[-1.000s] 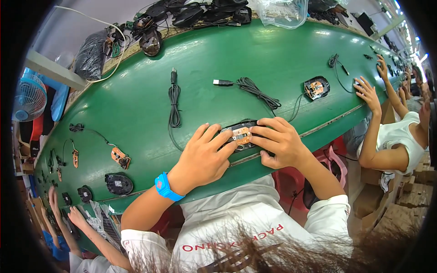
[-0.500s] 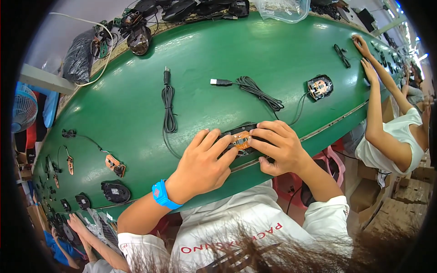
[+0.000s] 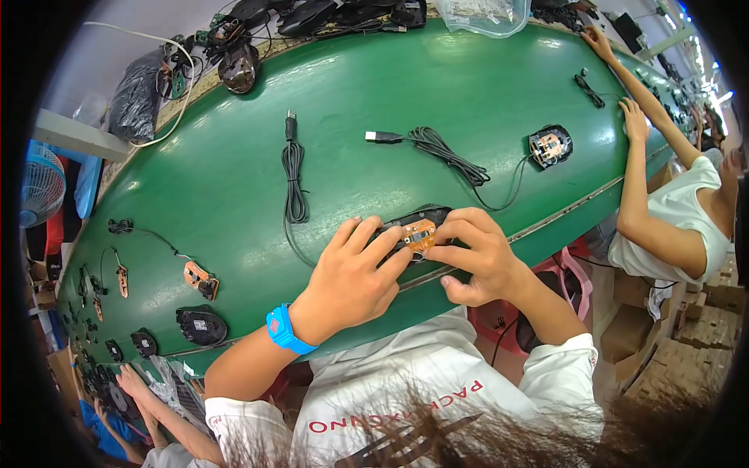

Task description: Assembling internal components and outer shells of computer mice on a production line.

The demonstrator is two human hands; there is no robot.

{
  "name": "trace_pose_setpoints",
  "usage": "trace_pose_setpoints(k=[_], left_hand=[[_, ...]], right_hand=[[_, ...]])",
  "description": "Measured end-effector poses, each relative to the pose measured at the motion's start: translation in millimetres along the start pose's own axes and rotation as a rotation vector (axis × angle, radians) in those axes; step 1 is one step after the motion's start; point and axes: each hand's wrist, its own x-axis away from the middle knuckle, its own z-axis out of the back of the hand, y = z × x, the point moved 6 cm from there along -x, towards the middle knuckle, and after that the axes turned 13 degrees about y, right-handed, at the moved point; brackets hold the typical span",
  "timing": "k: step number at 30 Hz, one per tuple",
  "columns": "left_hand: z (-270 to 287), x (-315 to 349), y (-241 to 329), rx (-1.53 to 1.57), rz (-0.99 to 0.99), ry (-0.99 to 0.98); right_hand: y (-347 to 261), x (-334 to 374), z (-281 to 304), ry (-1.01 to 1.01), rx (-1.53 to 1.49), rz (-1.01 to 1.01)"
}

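Copper-toned board (image 3: 420, 235) in a black shell (image 3: 426, 214) looks light, stiff, fragile; edges suit holding, where left hand (image 3: 353, 271) grips at nine o'clock, right hand (image 3: 485, 256) at three.

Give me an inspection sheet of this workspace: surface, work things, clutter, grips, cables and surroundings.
Surface: green tabletop, glossy, reflecting light.
Work things: black casing with an orange-brown circuit board, between both hands; second open casing to the right.
Clutter: heap of dark parts along the far edge.
Left grip: fingers at the board's left end.
Right grip: fingers at the board's right end, thumb apart.
Cables: bundled black cable, its lead running toward the left hand; white-tipped cable leading to the second casing.
Surroundings: fan at left; co-worker and cardboard boxes at right.
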Motion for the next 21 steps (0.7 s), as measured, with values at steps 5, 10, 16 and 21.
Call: trace_pose_setpoints(k=[5, 10, 16, 21], left_hand=[[0.0, 1.4, -1.2, 0.000, 0.001, 0.013], [-2.1, 1.7, -1.3, 0.001, -0.006, 0.023], [-6.1, 4.3, -3.4, 0.026, 0.002, 0.063], [-7.3, 2.6, -3.7, 0.000, 0.003, 0.071]], right_hand=[[-5.9, -6.7, -5.8, -0.035, 0.035, -0.022], [-12.3, -8.0, -11.2, -0.018, 0.130, 0.000], [-13.3, -5.8, -12.9, 0.037, 0.277, 0.084], [-8.4, -3.8, -0.6, 0.130, 0.195, 0.012]])
